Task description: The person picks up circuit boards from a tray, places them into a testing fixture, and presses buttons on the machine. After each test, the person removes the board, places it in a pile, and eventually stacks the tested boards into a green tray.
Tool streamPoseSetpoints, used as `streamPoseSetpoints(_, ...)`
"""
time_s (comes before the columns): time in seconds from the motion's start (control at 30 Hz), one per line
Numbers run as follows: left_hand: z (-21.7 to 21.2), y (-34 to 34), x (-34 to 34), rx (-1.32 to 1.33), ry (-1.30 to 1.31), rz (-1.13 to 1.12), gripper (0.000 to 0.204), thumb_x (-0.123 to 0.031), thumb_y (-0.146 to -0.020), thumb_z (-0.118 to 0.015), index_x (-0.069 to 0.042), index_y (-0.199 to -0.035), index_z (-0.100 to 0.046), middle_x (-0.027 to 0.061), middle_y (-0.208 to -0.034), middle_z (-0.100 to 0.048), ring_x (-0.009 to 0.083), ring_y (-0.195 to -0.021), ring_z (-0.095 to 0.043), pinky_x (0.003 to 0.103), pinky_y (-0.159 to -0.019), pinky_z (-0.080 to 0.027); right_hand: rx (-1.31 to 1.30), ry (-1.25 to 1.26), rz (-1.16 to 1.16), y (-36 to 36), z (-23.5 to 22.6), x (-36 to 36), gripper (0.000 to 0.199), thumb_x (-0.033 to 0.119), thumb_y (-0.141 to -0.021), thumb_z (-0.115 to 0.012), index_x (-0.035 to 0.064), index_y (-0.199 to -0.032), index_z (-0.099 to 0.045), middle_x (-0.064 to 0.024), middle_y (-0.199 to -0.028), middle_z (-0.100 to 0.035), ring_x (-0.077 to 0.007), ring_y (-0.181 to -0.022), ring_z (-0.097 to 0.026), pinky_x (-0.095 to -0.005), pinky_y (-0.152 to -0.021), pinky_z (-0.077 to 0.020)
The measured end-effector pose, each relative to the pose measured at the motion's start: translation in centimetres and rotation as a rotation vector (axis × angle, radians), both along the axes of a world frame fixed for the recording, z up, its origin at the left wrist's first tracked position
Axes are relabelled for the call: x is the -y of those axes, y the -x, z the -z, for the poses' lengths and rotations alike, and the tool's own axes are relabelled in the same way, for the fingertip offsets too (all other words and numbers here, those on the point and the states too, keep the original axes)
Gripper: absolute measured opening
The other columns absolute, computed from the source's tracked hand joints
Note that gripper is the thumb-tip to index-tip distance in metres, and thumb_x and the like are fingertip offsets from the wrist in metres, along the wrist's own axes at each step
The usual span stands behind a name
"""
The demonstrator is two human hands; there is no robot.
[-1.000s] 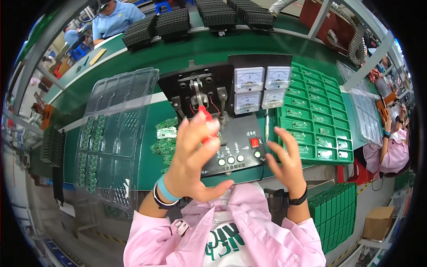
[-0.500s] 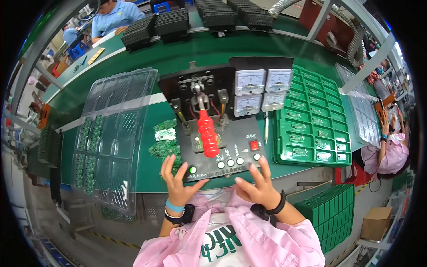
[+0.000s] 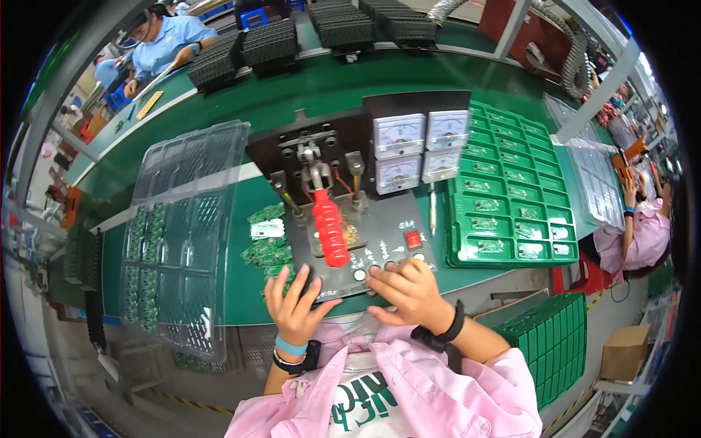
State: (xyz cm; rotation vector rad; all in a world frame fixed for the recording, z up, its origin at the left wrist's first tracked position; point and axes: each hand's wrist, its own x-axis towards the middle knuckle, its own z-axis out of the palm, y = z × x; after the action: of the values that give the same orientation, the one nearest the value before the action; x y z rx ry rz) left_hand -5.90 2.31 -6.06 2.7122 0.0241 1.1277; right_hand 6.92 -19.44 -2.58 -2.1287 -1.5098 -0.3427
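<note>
A black test fixture (image 3: 343, 264) stands in front of me, with a red ribbed lever handle (image 3: 330, 232) tilted down over its base plate and several analog meters (image 3: 399, 136) on its upright panel. Fingers spread and nothing in them, my left hand (image 3: 293, 306) rests at the fixture's front left corner, over the spot of a round button. My right hand (image 3: 407, 293) is also empty. Its fingers reach over the row of round white buttons on the front right; fingertips hide some of them, and I cannot tell whether one is pressed. A red rocker switch (image 3: 414, 240) sits just beyond.
Loose green circuit boards (image 3: 267, 250) lie left of the fixture, beside a clear plastic tray (image 3: 188, 292) holding more boards. Stacked green trays (image 3: 504, 257) with boards stand right; a pen (image 3: 433, 212) lies between. Black racks (image 3: 270, 42) line the far side. Co-workers sit back left and right.
My right hand has moved left from the rightmost button to the middle buttons, its fingers closer together. My left hand stays at the corner, fingers slightly shifted. The view has shifted a little.
</note>
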Motion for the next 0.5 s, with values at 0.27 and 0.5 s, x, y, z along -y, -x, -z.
streamPoseSetpoints(0.27,0.0,0.1,0.1,0.008,0.056,0.018,0.049,-0.034,-0.067,-0.084,-0.011,-0.108,-0.069,0.0084,-0.125,-0.064,0.0328,-0.118,-0.054,0.051,-0.101,-0.037,0.212,-0.084,-0.210,-3.1,-5.6,-7.1,0.045,0.040,-0.081,-0.069,0.0056,-0.109,-0.064,-0.0093,-0.126,-0.059,-0.0261,-0.105,-0.060,-0.0423,-0.090,-0.0465)
streamPoseSetpoints(0.5,0.3,0.1,-0.2,0.022,0.095,0.063,0.048,-0.030,-0.066,-0.085,-0.009,-0.106,-0.069,0.0073,-0.116,-0.066,0.0304,-0.114,-0.056,0.050,-0.099,-0.039,0.144,-0.032,-0.319,-3.2,-7.0,-6.8,0.044,0.045,-0.086,-0.062,0.0081,-0.111,-0.065,-0.0086,-0.132,-0.057,-0.0242,-0.112,-0.059,-0.0461,-0.099,-0.0422)
